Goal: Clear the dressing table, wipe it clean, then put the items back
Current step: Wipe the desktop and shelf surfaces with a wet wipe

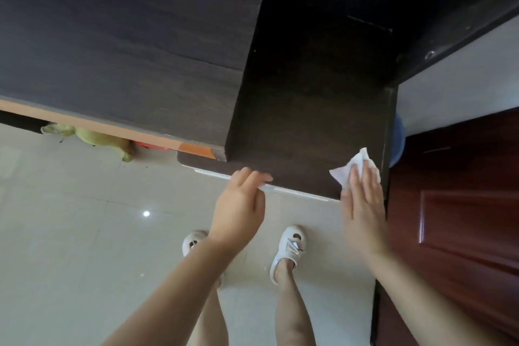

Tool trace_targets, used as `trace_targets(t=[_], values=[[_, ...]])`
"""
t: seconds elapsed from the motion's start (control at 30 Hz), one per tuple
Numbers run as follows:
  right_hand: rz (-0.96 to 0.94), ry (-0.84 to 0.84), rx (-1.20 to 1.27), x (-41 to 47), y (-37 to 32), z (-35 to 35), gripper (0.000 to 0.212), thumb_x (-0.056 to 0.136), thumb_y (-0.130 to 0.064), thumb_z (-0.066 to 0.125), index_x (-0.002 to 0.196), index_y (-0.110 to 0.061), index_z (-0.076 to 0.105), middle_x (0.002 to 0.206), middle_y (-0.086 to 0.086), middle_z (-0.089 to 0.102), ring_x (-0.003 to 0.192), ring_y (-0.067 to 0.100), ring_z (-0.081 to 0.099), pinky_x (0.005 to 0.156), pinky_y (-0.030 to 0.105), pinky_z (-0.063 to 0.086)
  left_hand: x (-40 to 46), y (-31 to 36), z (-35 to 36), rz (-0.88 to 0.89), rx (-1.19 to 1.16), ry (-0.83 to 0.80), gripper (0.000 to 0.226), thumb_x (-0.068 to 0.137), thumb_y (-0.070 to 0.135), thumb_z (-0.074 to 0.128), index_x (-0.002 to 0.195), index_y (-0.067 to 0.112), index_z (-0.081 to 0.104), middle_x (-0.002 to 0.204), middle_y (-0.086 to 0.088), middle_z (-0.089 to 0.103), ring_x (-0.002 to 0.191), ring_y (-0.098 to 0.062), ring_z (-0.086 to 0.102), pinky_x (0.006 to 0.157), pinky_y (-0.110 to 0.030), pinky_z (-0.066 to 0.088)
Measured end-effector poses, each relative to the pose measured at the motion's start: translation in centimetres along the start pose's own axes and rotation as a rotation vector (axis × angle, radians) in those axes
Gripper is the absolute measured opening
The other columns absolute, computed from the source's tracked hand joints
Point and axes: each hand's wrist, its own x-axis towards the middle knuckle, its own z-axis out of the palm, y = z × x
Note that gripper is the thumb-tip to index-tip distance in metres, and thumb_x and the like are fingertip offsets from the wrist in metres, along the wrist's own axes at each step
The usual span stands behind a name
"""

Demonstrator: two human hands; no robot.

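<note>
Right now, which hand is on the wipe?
The right hand: its straight fingers press the white wipe flat on the dark tabletop near the right corner. The left hand holds nothing; its fingers rest on the table's front edge.

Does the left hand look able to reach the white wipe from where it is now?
Probably yes. The left hand rests on the table's front edge, and only bare dark tabletop lies between it and the white wipe, though the right hand presses on that wipe.
</note>
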Motion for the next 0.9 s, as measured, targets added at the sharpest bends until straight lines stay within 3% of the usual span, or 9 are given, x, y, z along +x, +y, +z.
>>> trace_targets(t=[0.07, 0.23, 0.33, 0.4, 0.47, 0.57, 0.7, 0.77, 0.9], values=[[0.093, 0.053, 0.001, 1.2, -2.6, 0.7, 0.059, 0.095, -0.040, 0.015, 0.145, -0.008, 0.020, 0.154, 0.022, 0.012, 0.143, 0.037, 0.006, 0.115, 0.051, 0.007, 2.1, 1.3, 1.1, 0.058, 0.033, 0.028, 0.044, 0.080, 0.020, 0.027, 0.109, 0.008, 0.059, 0.107, -0.009, 0.059, 0.099, -0.021, 0.048, 0.082, -0.028, 0.040], [-0.728, -0.098, -0.175, 6.5, -6.2, 0.9, 0.049, 0.096, -0.039, 0.027, 0.142, -0.021, 0.029, 0.154, 0.009, 0.024, 0.143, 0.023, 0.006, 0.116, 0.040, 0.002, 6.7, 1.2, 2.0, -0.029, 0.086, 0.155, 0.047, 0.089, 0.022, 0.030, 0.128, 0.001, 0.046, 0.136, -0.015, 0.046, 0.126, -0.028, 0.040, 0.103, -0.021, 0.025], [-0.491, -0.140, -0.147, 13.4, -3.4, -2.1, 0.053, 0.099, -0.036, 0.021, 0.148, -0.025, 0.003, 0.158, 0.003, -0.005, 0.142, 0.015, -0.016, 0.118, 0.039, -0.009, 7.7, 0.2, 2.6, -0.033, 0.252, 0.137, 0.044, 0.093, 0.022, 0.031, 0.131, 0.003, 0.042, 0.143, -0.012, 0.038, 0.134, -0.026, 0.030, 0.108, -0.032, 0.022], [-0.200, -0.092, -0.086, 16.2, -1.3, -3.4, 0.053, 0.100, -0.036, 0.016, 0.147, -0.023, -0.005, 0.158, 0.005, -0.011, 0.143, 0.018, -0.016, 0.118, 0.042, -0.006, 7.9, -0.2, 3.1, 0.030, 0.411, 0.127, 0.045, 0.091, 0.025, 0.029, 0.126, 0.002, 0.047, 0.140, -0.015, 0.042, 0.133, -0.029, 0.033, 0.111, -0.037, 0.020], [-0.118, -0.049, -0.077, 14.8, -0.6, -3.2, 0.056, 0.099, -0.038, 0.016, 0.147, -0.019, -0.003, 0.158, 0.009, -0.008, 0.144, 0.023, -0.011, 0.119, 0.043, -0.002, 8.0, -0.5, 3.5, 0.030, 0.477, 0.133, 0.044, 0.091, 0.024, 0.030, 0.122, 0.002, 0.050, 0.137, -0.018, 0.045, 0.130, -0.033, 0.038, 0.111, -0.040, 0.021], [-0.436, -0.059, -0.116, 6.3, -0.9, -1.2, 0.059, 0.096, -0.041, 0.025, 0.147, -0.014, 0.016, 0.156, 0.011, 0.011, 0.144, 0.030, 0.005, 0.116, 0.051, 0.015, 7.9, -0.6, 3.5, 0.053, 0.509, 0.135, 0.043, 0.090, 0.022, 0.031, 0.121, -0.001, 0.050, 0.135, -0.021, 0.047, 0.128, -0.036, 0.040, 0.111, -0.044, 0.025], [-0.820, -0.161, -0.212, 5.5, 2.8, -2.0, 0.055, 0.096, -0.038, 0.033, 0.144, -0.013, 0.027, 0.154, 0.007, 0.023, 0.143, 0.027, 0.012, 0.116, 0.044, 0.012, 8.0, -0.4, 3.5, 0.071, 0.530, 0.130, 0.043, 0.088, 0.021, 0.031, 0.121, -0.001, 0.048, 0.134, -0.023, 0.046, 0.127, -0.035, 0.038, 0.111, -0.044, 0.023], [-0.678, -0.067, -0.204, 10.4, 4.7, -3.6, 0.052, 0.098, -0.035, 0.030, 0.144, -0.013, 0.023, 0.154, 0.008, 0.020, 0.143, 0.024, 0.010, 0.116, 0.042, 0.008, 8.1, -0.5, 3.6, 0.075, 0.535, 0.141, 0.043, 0.088, 0.021, 0.031, 0.121, -0.001, 0.047, 0.135, -0.023, 0.045, 0.128, -0.035, 0.036, 0.111, -0.044, 0.022], [-0.148, -0.122, -0.060, 14.2, 7.0, -5.2, 0.059, 0.098, -0.039, 0.023, 0.147, -0.018, -0.003, 0.157, 0.003, -0.011, 0.141, 0.013, -0.016, 0.117, 0.036, -0.006, 8.1, -0.6, 3.7, 0.082, 0.539, 0.146, 0.043, 0.088, 0.021, 0.032, 0.122, 0.000, 0.046, 0.135, -0.023, 0.045, 0.128, -0.034, 0.035, 0.111, -0.044, 0.022]])
